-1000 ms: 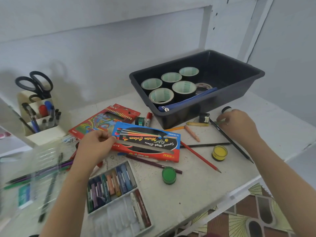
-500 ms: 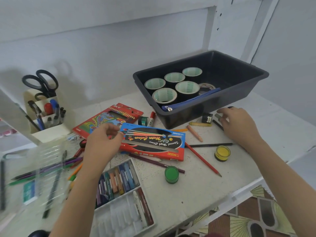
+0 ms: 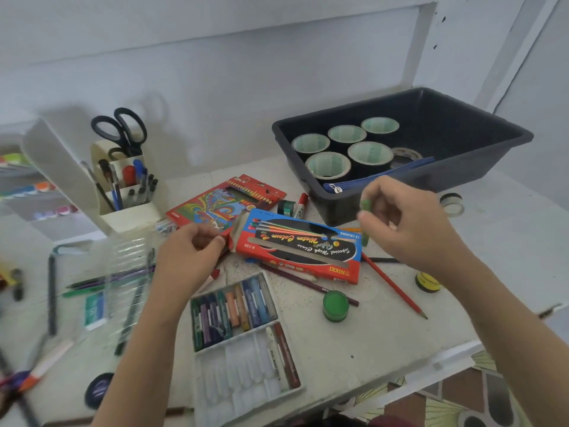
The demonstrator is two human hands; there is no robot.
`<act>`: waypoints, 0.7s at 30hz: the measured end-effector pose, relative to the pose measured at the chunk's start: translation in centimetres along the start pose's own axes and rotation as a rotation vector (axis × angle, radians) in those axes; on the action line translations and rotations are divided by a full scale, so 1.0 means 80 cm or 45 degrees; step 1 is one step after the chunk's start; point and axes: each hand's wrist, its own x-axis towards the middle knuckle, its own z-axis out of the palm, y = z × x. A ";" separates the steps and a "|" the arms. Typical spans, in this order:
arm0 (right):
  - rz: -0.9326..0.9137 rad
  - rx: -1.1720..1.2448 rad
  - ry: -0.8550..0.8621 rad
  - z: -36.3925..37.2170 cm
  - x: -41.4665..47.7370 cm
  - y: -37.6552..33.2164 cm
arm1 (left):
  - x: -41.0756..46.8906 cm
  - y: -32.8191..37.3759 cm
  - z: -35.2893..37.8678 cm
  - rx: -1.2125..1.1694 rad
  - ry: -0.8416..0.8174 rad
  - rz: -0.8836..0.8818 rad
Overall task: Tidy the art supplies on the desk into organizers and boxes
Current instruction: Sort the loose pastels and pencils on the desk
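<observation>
Mostly hidden in the pinch of the right hand: a small green thing, kind impossible to tell. Partly covered by the gripping left hand: the open flap end of the paint box. Half hidden behind the right forearm: a yellow pot. Blurred at left: a clear case and pens around it. Smeared beyond naming: a dark disc low left, a dark bit near the right edge. Cut off by the left edge: shelf clutter.
</observation>
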 end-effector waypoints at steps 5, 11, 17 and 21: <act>-0.279 0.180 -0.400 0.056 -0.022 -0.058 | -0.010 -0.022 -0.020 -0.017 0.048 -0.118; -0.639 0.038 -0.729 0.101 -0.057 -0.079 | -0.025 -0.045 -0.042 0.061 0.098 -0.203; -0.909 -0.160 -0.810 0.116 -0.079 -0.077 | -0.039 -0.052 -0.063 0.073 0.127 -0.230; -0.917 -0.186 -0.877 0.115 -0.087 -0.073 | -0.040 -0.051 -0.065 0.036 0.113 -0.232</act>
